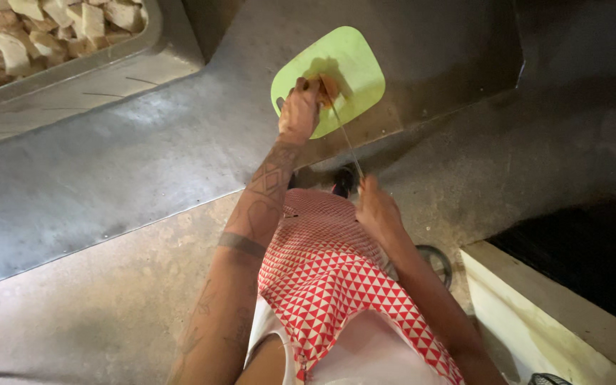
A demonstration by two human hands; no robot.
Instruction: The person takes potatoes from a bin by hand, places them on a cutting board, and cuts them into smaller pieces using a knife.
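A light green cutting board [347, 53] lies on a grey metal counter [130, 157]. On it sits a small orange-brown piece of food [328, 87]. My left hand [299, 110] presses down on that piece with its fingers closed on it. My right hand [376, 207] is nearer my body and grips the handle of a long thin knife [347, 139]. The blade reaches forward to the food on the board.
A metal tray [108, 53] at the top left holds several pale cut chunks [30, 32]. The counter's raised back and corner stand beyond the board. A pale ledge [536, 314] and a dark gap lie at the lower right. My red-and-white patterned clothing fills the bottom centre.
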